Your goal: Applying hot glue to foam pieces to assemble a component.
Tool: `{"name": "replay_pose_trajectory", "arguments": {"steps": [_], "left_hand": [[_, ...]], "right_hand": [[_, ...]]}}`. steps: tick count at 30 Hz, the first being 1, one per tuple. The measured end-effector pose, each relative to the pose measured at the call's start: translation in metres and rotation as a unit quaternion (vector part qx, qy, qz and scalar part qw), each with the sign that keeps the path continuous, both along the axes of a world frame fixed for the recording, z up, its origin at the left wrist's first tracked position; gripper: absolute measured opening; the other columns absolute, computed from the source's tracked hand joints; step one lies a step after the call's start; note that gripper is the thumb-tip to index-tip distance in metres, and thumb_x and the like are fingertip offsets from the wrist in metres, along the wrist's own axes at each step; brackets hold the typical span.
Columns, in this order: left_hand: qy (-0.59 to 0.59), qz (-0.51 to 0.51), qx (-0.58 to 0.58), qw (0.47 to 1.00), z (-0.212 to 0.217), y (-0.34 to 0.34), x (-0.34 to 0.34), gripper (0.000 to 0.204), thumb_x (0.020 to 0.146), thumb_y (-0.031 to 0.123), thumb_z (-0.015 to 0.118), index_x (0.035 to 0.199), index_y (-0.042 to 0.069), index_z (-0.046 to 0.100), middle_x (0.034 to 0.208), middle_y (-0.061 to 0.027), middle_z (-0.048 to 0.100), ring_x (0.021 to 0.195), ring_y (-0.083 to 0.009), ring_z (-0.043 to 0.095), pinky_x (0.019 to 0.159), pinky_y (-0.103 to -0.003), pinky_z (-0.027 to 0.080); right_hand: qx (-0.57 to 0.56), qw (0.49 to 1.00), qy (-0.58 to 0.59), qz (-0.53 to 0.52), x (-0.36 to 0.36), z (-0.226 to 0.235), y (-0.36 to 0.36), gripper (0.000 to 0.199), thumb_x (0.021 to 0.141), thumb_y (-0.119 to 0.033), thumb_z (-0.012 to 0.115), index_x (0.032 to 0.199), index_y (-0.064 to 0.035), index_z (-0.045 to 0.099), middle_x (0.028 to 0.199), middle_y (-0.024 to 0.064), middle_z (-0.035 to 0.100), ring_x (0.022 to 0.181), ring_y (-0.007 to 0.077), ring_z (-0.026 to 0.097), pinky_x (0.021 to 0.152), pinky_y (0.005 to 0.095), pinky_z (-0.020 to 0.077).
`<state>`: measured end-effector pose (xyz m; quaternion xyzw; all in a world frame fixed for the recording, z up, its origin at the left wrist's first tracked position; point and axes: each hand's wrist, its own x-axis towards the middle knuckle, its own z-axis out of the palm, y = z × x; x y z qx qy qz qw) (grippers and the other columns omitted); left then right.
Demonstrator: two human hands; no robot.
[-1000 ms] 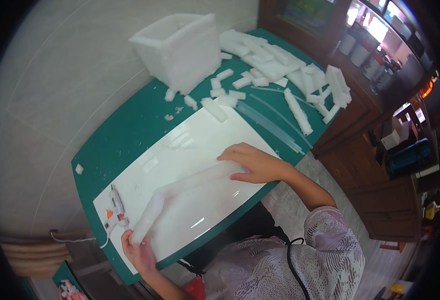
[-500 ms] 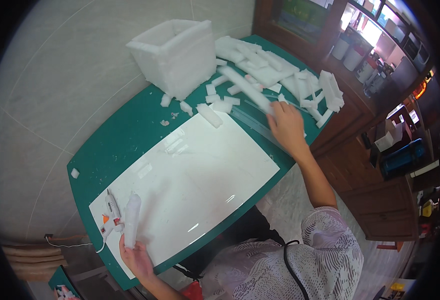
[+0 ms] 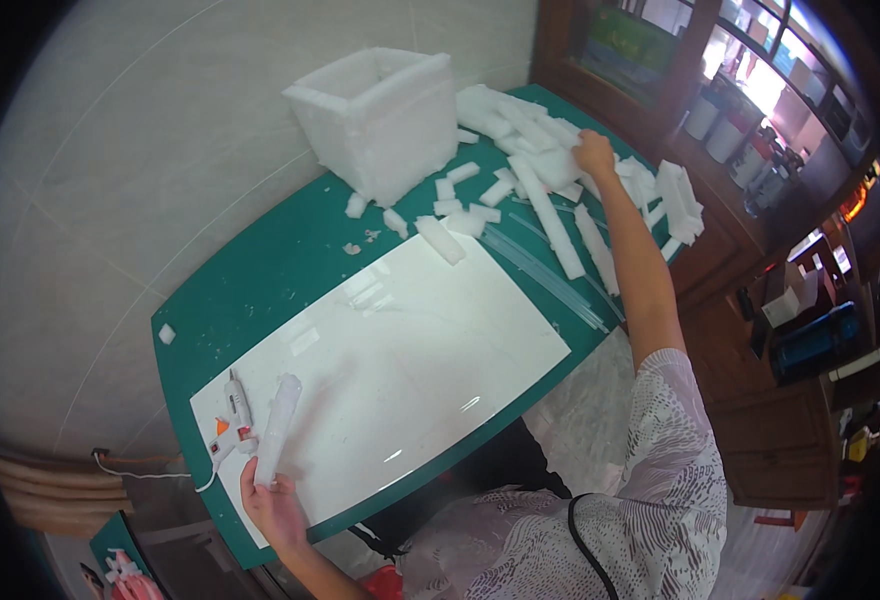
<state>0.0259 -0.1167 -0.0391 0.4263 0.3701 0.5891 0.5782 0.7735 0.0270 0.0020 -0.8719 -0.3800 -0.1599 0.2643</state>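
Observation:
My left hand is closed around the lower end of a white foam strip, tilted upward over the near-left part of a glossy white board. Beside that strip lies a white glue gun with an orange trigger, its cord running off the table's left edge. At the far right, my right hand reaches into a pile of white foam pieces. Its fingers are curled down and their tips are hidden among the foam. A long foam strip lies nearer, under no hand.
A white foam box, open at the top, stands at the back of the green table. Small foam offcuts lie in front of it. Clear glue sticks rest along the board's right side. Wooden cabinets flank the table's right.
My right hand has let go of the long foam strip and moved farther away into the foam pile. My left hand still holds its strip. The whole view has shifted slightly.

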Motion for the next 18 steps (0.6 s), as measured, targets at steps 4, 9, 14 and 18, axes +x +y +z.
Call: {"name": "replay_pose_trajectory", "arguments": {"steps": [4, 9, 14, 18], "left_hand": [[0.006, 0.067, -0.002, 0.998, 0.001, -0.019, -0.021, 0.053, 0.091, 0.026, 0.068, 0.13, -0.001, 0.048, 0.121, -0.0086, 0.056, 0.096, -0.0148, 0.058, 0.081, -0.03, 0.05], [-0.027, 0.039, 0.0, 0.999, 0.016, 0.002, -0.004, 0.049, 0.091, 0.019, 0.067, 0.129, -0.004, 0.048, 0.121, -0.0125, 0.058, 0.1, -0.0183, 0.061, 0.086, -0.033, 0.053], [0.059, 0.001, 0.04, 0.997, 0.03, 0.026, 0.019, 0.041, 0.088, 0.007, 0.064, 0.125, -0.005, 0.052, 0.12, -0.0154, 0.058, 0.103, -0.0198, 0.059, 0.092, -0.032, 0.046], [0.119, 0.017, 0.035, 0.992, 0.036, 0.028, 0.02, 0.04, 0.086, 0.001, 0.065, 0.124, -0.005, 0.054, 0.119, -0.0144, 0.058, 0.105, -0.0181, 0.057, 0.091, -0.029, 0.044]], "right_hand": [[0.101, 0.984, 0.128, 0.068, -0.054, 0.041, -0.009, 0.044, 0.082, -0.036, 0.067, 0.113, -0.0046, 0.067, 0.1, 0.0143, 0.07, 0.093, 0.0269, 0.067, 0.084, 0.0351, 0.0515], [0.006, 0.706, 0.544, 0.454, -0.242, 0.051, -0.088, 0.026, 0.094, -0.018, 0.059, 0.114, -0.0023, 0.064, 0.097, 0.0039, 0.065, 0.073, 0.0099, 0.06, 0.066, 0.0219, 0.0491], [-0.227, 0.607, 0.531, 0.546, -0.392, -0.003, -0.097, 0.027, 0.095, -0.02, 0.061, 0.115, -0.0014, 0.062, 0.102, 0.0068, 0.064, 0.072, 0.0112, 0.063, 0.064, 0.0237, 0.0511], [-0.209, 0.64, 0.488, 0.555, -0.417, 0.006, -0.087, 0.031, 0.092, -0.02, 0.064, 0.116, -0.0001, 0.062, 0.105, 0.0105, 0.063, 0.073, 0.0132, 0.062, 0.064, 0.0242, 0.0491]]}}
